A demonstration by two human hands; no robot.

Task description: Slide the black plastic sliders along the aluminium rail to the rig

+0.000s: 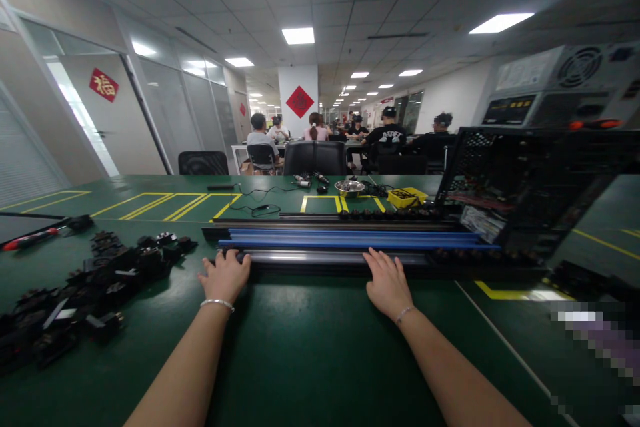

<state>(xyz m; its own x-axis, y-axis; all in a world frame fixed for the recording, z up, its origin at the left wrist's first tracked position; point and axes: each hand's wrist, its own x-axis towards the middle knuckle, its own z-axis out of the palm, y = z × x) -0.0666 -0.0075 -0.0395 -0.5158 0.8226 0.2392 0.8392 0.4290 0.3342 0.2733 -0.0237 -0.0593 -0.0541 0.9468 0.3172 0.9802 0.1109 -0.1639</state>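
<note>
My left hand rests at the left end of a long black rail with a glossy grey strip along its top. Its thumb is out and its fingers are spread over the rail; a small dark part shows beside the fingertips. Further right, my right hand lies with its fingers stretched onto the same rail's near side. Several round black parts sit along the rail's right end. Just behind it lies a bright blue rail, parallel to it, with more dark rails beyond.
A heap of black plug-like parts lies on the left, near a red-handled screwdriver. An open computer case stands at the right. Further back are a metal bowl and a yellow basket. People sit at distant tables.
</note>
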